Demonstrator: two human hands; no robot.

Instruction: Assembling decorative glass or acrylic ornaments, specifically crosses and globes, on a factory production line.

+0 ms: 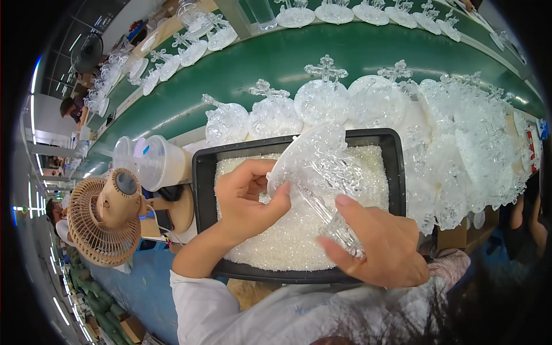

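Observation:
Over a black tray (pixel 201 190) filled with white glittering granules (pixel 276 247), I hold a clear cross ornament (pixel 316 167) with a rounded, frosted, glitter-covered plate. My left hand (pixel 250 195) pinches the plate's left edge between thumb and fingers. At the lower right, my right hand (pixel 382 241) has its thumb and forefinger around the clear cross end. The ornament is tilted, with its plate toward the far side and the cross end toward me. My right hand's other fingers are mostly hidden behind its back.
Similar cross ornaments (pixel 325 98) stand beyond the tray, and more crowd together (pixel 477 149) at right. A green conveyor belt (pixel 253 63) runs behind them. At left are a beige fan (pixel 106 215) and clear plastic tubs (pixel 164 164). Other people (pixel 75 109) sit farther off.

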